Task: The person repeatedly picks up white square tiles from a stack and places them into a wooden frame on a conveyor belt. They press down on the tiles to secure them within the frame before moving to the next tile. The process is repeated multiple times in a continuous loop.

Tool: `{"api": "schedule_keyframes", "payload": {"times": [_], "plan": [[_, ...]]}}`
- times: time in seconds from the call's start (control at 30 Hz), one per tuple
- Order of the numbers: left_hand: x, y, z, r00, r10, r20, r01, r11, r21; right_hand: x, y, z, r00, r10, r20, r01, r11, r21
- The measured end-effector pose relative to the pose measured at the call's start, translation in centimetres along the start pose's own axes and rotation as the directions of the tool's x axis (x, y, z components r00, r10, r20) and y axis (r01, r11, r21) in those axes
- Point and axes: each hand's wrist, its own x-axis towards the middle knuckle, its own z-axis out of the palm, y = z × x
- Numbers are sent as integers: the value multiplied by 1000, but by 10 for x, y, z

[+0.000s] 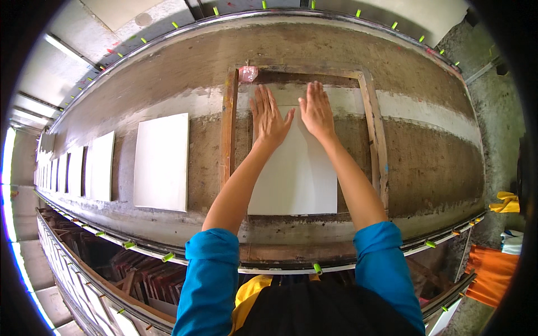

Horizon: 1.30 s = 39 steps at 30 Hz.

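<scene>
Observed: my left hand (270, 121) and right hand (318, 116) flat, thumbs spread, over the white sheet's (292, 182) far end

Fingers extended, the left hand (270, 120) and right hand (319, 114) are side by side over the far end of a white sheet (297, 182) within a wooden frame (376, 126); contact is hard to judge. Leftward along the stained table (431, 171), more white panels (161, 162) form a row.

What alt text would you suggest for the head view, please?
A person's open left hand and right hand extend over a white sheet within a wooden frame on a long stained table; more white sheets lie to the left.
</scene>
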Motion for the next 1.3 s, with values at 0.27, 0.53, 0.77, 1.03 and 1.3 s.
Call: {"api": "schedule_keyframes", "payload": {"times": [0.27,0.53,0.77,1.03,1.3], "plan": [[-52,-13,-23,999,11,-30,-11,1000,-5,-49,6,-31,988,88,-124,-87,996,9],[-104,-8,-40,999,-48,-15,49,998,41,-111,-8,-58,989,105,-102,-115,989,-96],[-145,0,-62,997,-31,67,32,999,-3,-161,-26,-80,996,93,-2,-93,994,-63],[-140,20,-82,966,174,189,-180,984,14,-169,-48,-106,968,-111,224,123,992,-42],[-68,12,-40,994,40,102,-30,995,-95,-82,-37,-62,973,-154,174,149,988,41]]}}
